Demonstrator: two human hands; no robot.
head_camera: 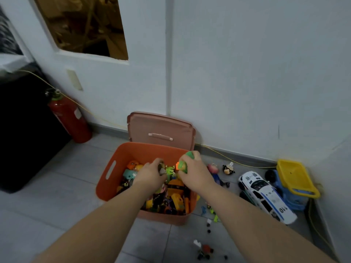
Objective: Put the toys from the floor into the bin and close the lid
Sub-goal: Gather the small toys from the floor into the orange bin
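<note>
While both hands hover over the open orange bin (114, 158), the right hand (191, 168) grips a green toy (183, 166), the left hand (152, 174) a small greyish toy (162, 168), poised to drop them in.

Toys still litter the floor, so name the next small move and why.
Probably open both hands and drop their toys: the left hand and the right hand, gripping a green round toy, hover over the open orange plastic bin.
</note>
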